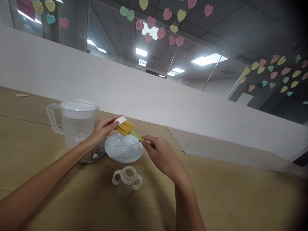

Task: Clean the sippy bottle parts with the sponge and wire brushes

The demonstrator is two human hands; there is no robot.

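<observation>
My left hand (106,128) pinches a white bottle collar (121,120), a short ring-like piece. Against it presses the yellow sponge head of a bottle brush (126,129). The brush's green handle runs into my right hand (160,155), whose fingers are wrapped around it. Below both hands stands a white bowl (124,157); a thin line crosses its inside, perhaps a wire, ending near my right fingers. Closer to me, a cloudy two-handled baby bottle (125,186) stands upright on the table, its top uncovered.
A lidded clear pitcher (78,128) holding water stands at the left, behind my left forearm. Beside it a dark round tray (90,159) carries small clear and white parts, partly hidden by my arm. A low white wall (149,99) with glass above borders the wooden table (216,192).
</observation>
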